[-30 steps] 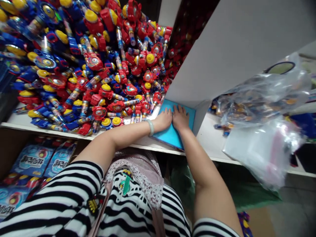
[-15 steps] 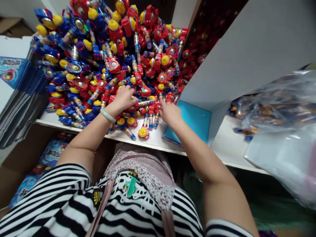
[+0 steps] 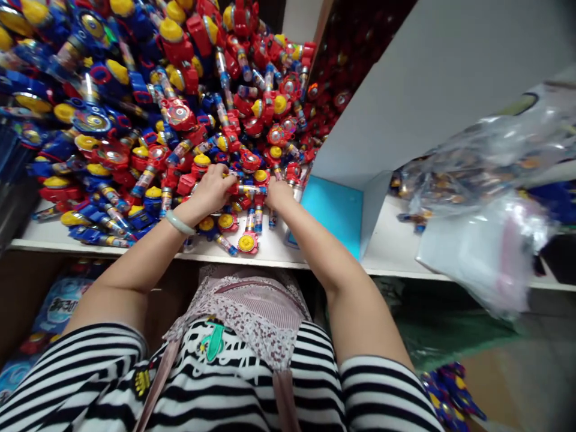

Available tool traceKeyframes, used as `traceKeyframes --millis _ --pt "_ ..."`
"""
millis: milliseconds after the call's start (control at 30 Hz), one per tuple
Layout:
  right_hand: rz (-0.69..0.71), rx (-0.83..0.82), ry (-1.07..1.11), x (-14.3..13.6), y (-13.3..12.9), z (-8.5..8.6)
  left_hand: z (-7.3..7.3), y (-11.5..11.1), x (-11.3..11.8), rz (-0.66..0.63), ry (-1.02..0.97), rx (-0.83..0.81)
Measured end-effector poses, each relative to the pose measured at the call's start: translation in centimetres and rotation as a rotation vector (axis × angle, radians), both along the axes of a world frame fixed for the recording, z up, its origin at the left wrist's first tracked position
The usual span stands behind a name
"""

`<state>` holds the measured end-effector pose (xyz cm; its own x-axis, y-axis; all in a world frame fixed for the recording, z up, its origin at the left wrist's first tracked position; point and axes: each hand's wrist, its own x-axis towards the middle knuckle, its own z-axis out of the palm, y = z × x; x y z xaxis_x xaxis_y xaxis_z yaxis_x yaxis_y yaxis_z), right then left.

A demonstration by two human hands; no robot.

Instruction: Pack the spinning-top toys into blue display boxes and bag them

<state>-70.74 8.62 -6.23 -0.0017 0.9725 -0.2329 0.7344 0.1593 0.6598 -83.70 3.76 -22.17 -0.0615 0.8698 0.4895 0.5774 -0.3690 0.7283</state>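
Both arms outstretched, left hand (image 3: 211,189) and right hand (image 3: 278,195) curled close together.

A heap of toys (image 3: 171,114) covers the left and back of the shelf (image 3: 396,246), reaching its front edge. Both hands, the left hand (image 3: 211,189) and the right hand (image 3: 276,195), rest in the heap near that edge. Right of them an open box (image 3: 337,210) stands; plastic bags (image 3: 486,198) lie at the right end

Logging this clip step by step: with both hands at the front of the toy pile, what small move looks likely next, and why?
Probably lifting the red toy clear toward the blue box. The left hand and right hand grip its two ends at the pile's front edge, and the box stands open just right of them.
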Motion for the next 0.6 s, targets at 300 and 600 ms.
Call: traceKeyframes --millis 300,600 --pt "0.586 0.289 1.026 8.6 0.9 13.4 -0.5 -1.2 -0.4 0.051 -0.009 -0.092" --pt "0.618 0.410 1.200 15.2 4.9 11.8 5.0 -2.1 3.5 0.056 -0.048 -0.346"
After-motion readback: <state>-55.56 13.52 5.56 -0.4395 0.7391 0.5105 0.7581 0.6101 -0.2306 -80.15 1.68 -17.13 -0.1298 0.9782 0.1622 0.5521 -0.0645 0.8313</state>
